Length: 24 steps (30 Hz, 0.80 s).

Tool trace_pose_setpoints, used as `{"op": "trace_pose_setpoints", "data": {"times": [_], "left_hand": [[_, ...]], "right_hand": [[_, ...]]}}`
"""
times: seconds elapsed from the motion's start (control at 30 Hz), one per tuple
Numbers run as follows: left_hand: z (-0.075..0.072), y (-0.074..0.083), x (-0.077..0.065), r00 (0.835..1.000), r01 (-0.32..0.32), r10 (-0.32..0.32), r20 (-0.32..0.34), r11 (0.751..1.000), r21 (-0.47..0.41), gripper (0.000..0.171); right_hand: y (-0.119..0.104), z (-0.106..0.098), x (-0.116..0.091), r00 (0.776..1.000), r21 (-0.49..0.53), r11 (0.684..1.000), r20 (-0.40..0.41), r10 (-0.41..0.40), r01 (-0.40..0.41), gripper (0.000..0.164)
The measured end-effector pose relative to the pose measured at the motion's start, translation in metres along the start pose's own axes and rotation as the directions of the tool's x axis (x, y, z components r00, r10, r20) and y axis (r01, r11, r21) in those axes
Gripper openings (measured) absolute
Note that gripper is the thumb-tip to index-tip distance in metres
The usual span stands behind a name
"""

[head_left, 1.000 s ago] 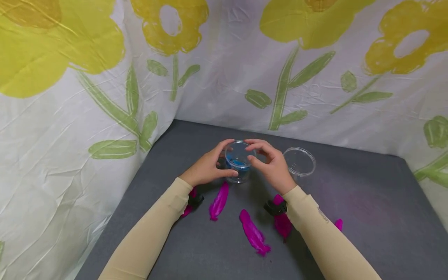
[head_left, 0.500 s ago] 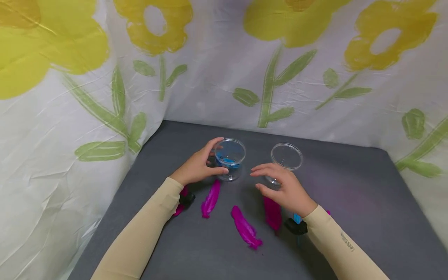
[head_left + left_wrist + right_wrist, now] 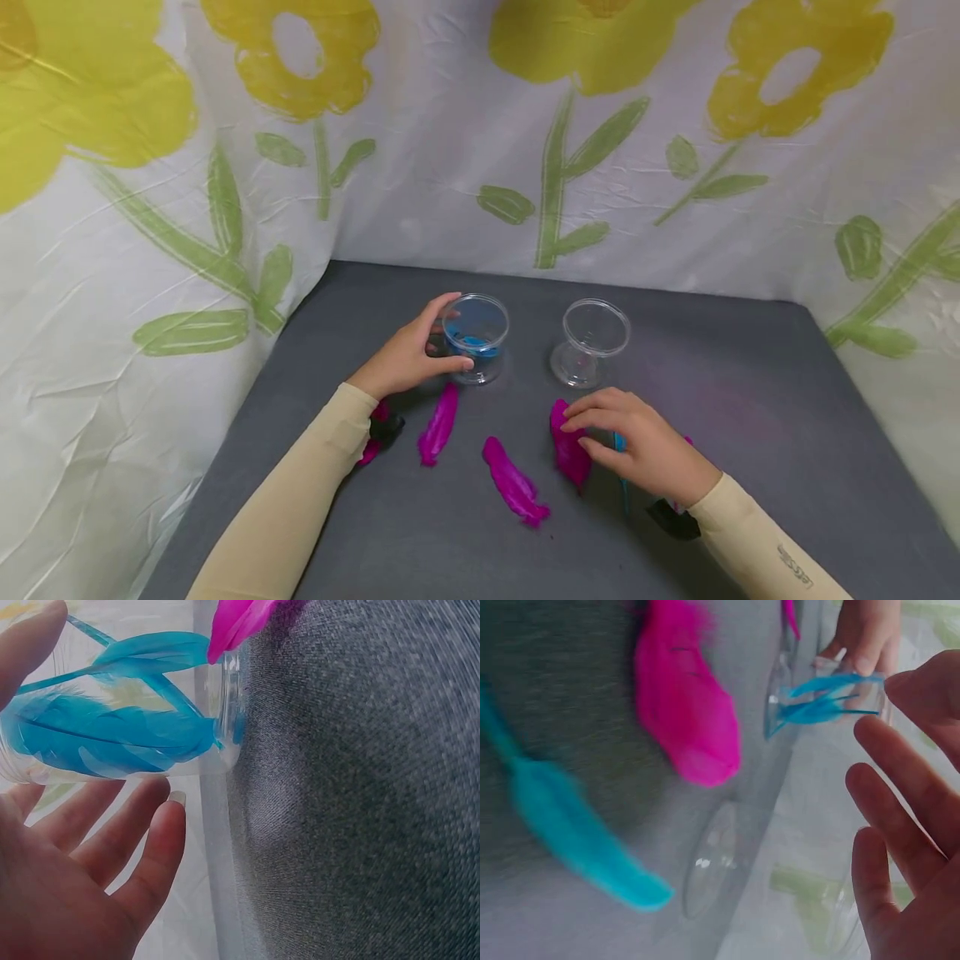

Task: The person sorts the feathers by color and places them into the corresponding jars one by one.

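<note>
My left hand [image 3: 408, 354] is curled round the side of a clear plastic jar [image 3: 480, 367], which stands upright on the grey table. Inside that jar lie several blue feathers [image 3: 112, 739]. My right hand [image 3: 637, 442] hovers with loosely bent fingers and holds nothing. Its fingertips overlap a magenta feather [image 3: 567, 450] in the head view. Partly hidden behind this hand is a blue feather [image 3: 619, 442], seen more fully in the right wrist view. A second clear jar [image 3: 596, 329], with nothing visible in it, stands right of the first.
Two more magenta feathers, one slanting [image 3: 438, 425] and one nearer the front [image 3: 515, 483], lie between my arms on the grey table [image 3: 420, 533]. Other magenta bits peek out by each wrist. A flower-printed white curtain [image 3: 435, 167] hangs behind and at the sides.
My right hand has left the first jar and come back rightward and nearer, over the feathers. My left hand stays on its jar. The second jar now shows unobstructed as the head view shifts.
</note>
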<state>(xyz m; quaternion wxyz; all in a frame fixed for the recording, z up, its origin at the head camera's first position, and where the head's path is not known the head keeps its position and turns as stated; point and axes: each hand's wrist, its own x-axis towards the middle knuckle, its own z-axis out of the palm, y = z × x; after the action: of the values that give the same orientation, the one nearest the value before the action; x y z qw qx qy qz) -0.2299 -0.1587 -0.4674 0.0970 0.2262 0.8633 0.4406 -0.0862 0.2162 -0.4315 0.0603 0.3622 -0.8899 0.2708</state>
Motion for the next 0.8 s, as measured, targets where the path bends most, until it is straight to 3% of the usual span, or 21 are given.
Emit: {"op": "trace_pose_setpoints", "data": {"times": [0.27, 0.5, 0.8], "left_hand": [[0.001, 0.002, 0.0, 1.0, -0.003, 0.003, 0.001, 1.0, -0.001, 0.105], [0.0, 0.003, 0.001, 1.0, -0.003, 0.003, 0.005, 1.0, -0.002, 0.105], [-0.001, 0.006, 0.0, 1.0, 0.006, -0.006, 0.011, 1.0, 0.004, 0.107]], "right_hand": [[0.004, -0.001, -0.037, 0.999, -0.028, 0.999, 0.003, -0.036, 0.036, 0.04], [0.014, 0.002, -0.065, 0.995, -0.14, 0.985, -0.012, -0.101, 0.098, 0.045], [0.019, 0.009, -0.079, 0.988, -0.224, 0.965, -0.027, -0.149, 0.14, 0.043]]}}
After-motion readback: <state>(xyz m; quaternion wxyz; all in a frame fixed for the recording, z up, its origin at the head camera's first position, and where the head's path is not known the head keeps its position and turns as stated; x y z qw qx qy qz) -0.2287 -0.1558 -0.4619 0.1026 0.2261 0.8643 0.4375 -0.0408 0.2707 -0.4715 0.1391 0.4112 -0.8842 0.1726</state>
